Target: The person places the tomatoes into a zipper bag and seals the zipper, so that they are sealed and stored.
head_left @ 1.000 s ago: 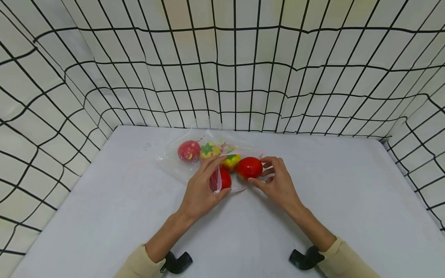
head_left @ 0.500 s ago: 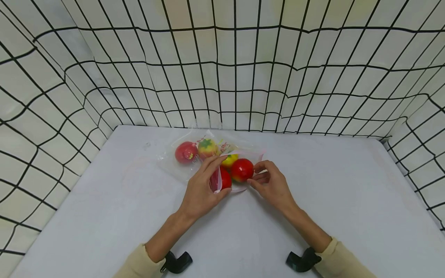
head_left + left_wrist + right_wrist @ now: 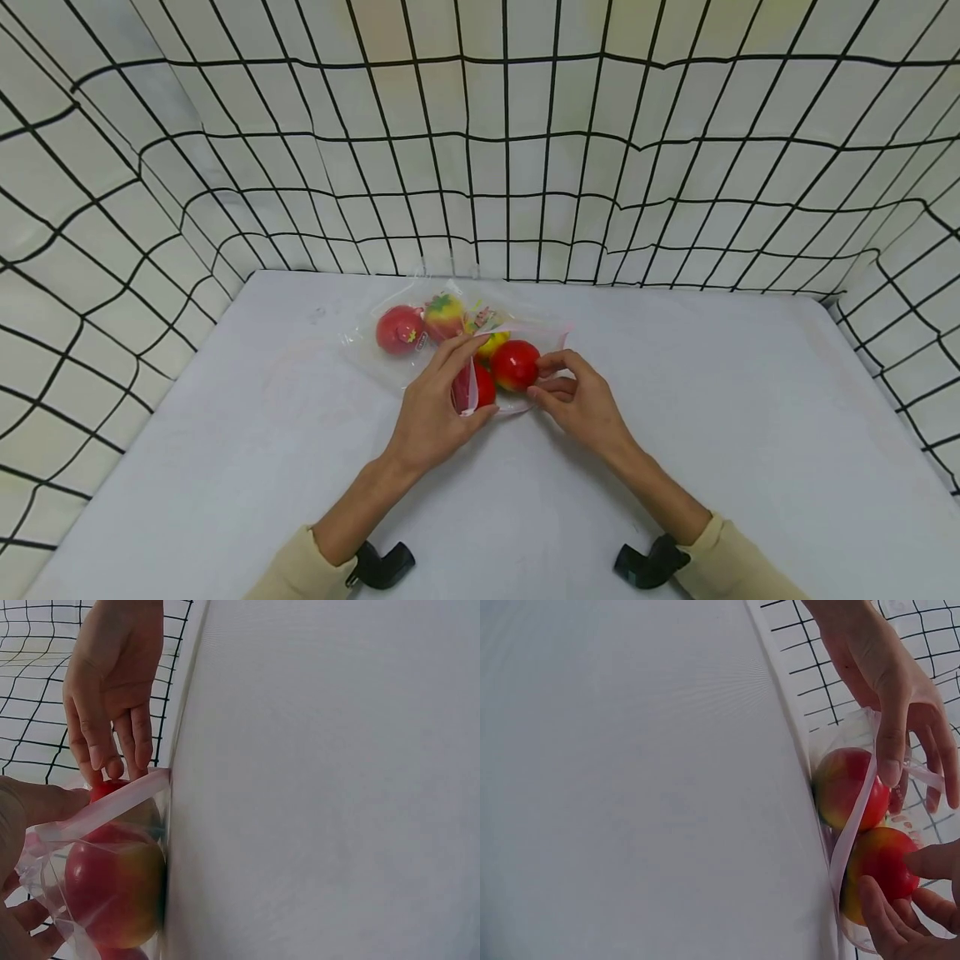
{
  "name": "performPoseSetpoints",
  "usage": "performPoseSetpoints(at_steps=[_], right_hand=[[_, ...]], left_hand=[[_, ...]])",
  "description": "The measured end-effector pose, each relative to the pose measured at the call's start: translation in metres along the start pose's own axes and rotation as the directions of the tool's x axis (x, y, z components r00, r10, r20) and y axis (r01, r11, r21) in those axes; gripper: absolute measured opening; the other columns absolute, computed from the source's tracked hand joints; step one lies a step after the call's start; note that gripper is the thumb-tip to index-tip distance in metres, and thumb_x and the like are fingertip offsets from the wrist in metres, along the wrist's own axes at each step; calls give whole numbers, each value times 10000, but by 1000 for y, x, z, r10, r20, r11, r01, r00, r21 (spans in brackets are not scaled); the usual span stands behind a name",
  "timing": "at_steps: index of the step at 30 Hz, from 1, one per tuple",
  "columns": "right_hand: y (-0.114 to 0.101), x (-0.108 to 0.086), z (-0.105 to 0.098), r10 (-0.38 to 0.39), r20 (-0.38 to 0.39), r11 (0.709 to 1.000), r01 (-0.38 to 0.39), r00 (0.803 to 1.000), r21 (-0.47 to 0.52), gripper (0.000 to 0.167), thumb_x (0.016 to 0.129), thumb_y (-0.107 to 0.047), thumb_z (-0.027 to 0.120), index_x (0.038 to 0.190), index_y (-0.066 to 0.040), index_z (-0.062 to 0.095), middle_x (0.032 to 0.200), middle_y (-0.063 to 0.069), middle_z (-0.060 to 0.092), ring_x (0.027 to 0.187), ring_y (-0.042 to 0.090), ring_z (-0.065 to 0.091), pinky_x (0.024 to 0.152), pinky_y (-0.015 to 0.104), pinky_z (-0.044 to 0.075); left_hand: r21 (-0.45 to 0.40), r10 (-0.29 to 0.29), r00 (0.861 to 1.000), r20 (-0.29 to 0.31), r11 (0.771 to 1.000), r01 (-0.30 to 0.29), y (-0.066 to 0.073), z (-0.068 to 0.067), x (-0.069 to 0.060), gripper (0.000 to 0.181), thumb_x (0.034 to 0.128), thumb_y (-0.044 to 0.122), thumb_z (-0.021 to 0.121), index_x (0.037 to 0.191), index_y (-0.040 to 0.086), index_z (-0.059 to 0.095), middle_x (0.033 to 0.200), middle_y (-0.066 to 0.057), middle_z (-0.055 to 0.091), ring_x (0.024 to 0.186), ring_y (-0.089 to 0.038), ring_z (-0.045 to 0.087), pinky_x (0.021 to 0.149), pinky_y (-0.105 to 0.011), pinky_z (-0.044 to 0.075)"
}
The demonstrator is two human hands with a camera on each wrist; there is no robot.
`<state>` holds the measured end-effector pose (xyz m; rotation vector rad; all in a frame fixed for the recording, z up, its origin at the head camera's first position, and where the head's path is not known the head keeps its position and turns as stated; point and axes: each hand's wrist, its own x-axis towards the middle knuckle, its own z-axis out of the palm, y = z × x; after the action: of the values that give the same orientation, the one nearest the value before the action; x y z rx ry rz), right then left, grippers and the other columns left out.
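Note:
A clear plastic bag (image 3: 367, 354) with a pink rim lies on the table, its mouth facing right. My left hand (image 3: 431, 417) grips the bag near its mouth, with the thumb at the rim in the left wrist view. At the mouth, a round red-and-yellow apple-like fruit (image 3: 515, 364) touches the fingertips of my right hand (image 3: 588, 408), whose fingers are loosely bent. Left of it, a similar red fruit (image 3: 485, 385) is partly hidden by the left hand. Deeper in the bag are a pinkish-red fruit (image 3: 400, 329) and a yellow-red one (image 3: 444, 317) with a green top.
The bag rests on a white table (image 3: 262, 458). Black netting (image 3: 506, 167) rises along the table's back and both sides. A black curved fitting (image 3: 382, 567) is at the left wrist, and another fitting (image 3: 648, 562) at the right wrist.
My right hand and the red-and-yellow fruit have shifted left, further into the bag's mouth. The fruits deeper inside have slid slightly left. My left hand has stayed in place.

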<state>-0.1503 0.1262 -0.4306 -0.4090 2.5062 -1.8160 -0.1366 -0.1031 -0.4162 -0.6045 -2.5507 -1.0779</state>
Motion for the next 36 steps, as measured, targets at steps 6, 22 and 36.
performPoseSetpoints(at_steps=[6,22,36], right_hand=[[0,0,4,-54,79,996,48,995,73,487,914,53,733,1363,13,550,1307,235,589,1128,389,735,936,275,611],[0,4,5,-66,167,997,58,984,53,592,951,5,705,1498,-33,482,1502,188,526,1360,393,607,1018,336,584],[1,1,-17,-115,92,990,122,989,-77,441,966,-13,692,1390,-34,571,1374,172,608,1199,300,695,976,324,616]], left_hand=[[-3,10,1000,-7,1000,-10,0,-1,0,904,739,166,947,1527,182,505,1516,-36,534,1432,-238,518,1007,-429,596],[-13,17,1000,11,1000,-17,-1,-1,0,942,726,162,955,1541,204,484,1521,-43,526,1417,-252,533,984,-446,610],[48,19,992,128,999,-25,0,-8,-1,1027,716,179,960,1582,266,416,1572,-28,463,1479,-230,463,1016,-427,600]])
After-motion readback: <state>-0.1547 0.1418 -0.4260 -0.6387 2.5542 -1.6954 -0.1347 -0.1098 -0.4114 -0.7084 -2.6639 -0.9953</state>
